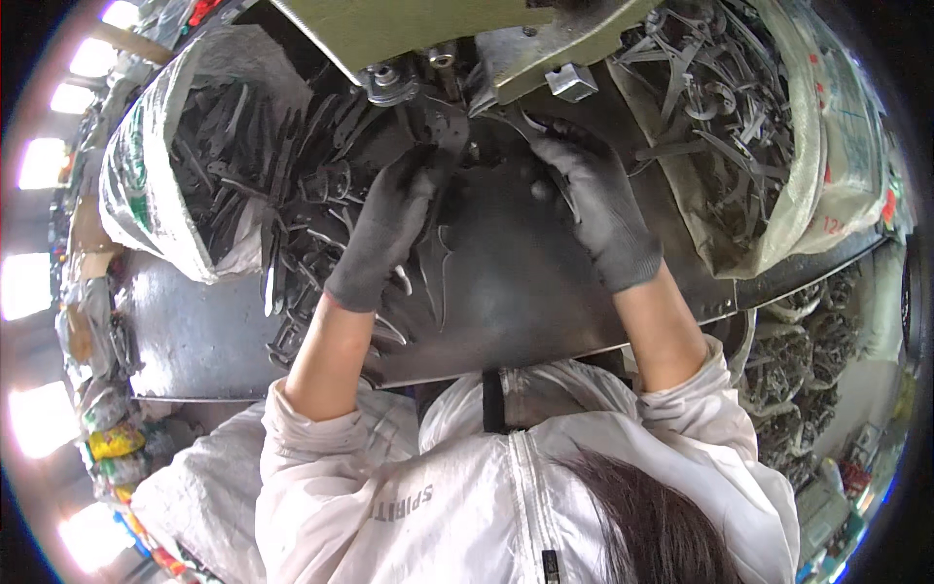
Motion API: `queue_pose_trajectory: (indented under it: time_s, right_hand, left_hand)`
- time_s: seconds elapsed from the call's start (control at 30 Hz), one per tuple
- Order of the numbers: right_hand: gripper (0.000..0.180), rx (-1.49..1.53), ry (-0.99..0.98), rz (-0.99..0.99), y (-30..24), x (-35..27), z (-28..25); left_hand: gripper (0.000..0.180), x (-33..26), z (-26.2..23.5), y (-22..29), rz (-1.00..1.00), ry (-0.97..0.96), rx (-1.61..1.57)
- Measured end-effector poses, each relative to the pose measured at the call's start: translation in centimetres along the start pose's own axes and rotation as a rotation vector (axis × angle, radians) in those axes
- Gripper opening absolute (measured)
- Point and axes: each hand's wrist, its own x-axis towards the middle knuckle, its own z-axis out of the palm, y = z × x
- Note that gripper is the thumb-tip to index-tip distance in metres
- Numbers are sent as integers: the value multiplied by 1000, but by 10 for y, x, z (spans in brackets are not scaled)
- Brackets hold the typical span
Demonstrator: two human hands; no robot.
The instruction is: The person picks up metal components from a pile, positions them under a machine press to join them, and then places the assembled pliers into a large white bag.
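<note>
Both my hands wear dark grey gloves and reach to the foot of a green machine [428,27]. My left hand [394,209] is closed, its fingertips on a flat grey metal piece [449,125] just under the machine's metal fittings. Closed as well, my right hand [595,195] grips a slim curved metal part [574,202] that shows along the palm side. The fingertips of both hands are partly hidden. Loose curved metal parts [336,219] lie heaped on the dark metal table [516,282] beside my left hand.
At the left an open white woven sack [146,195] holds long dark metal pieces. Another woven sack [817,195], at the right, is full of mixed metal parts. More filled bags [788,380] stand below the table's right side. A small metal block [572,83] juts from the machine.
</note>
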Motion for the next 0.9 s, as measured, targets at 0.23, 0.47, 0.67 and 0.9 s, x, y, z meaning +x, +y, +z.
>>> queue_pose_trajectory:
  time_s: [0.23, 0.47, 0.67, 0.9]
  right_hand:
    - [28, -108, -23, 89, 8, 20, 34]
    - [35, -197, -50, 82, 26, 22, 32]
    - [38, -45, -104, 201, 31, 19, 31]
    - [38, 47, -57, 153, 27, 16, 42]
  left_hand:
    - [37, 12, -15, 0, 11, -94, 158]
    - [32, 24, -13, -31, -17, -31, 253]
    - [29, 11, -57, -1, 159, 217, 808]
    - [59, -25, -256, -82, -339, 422, 1472]
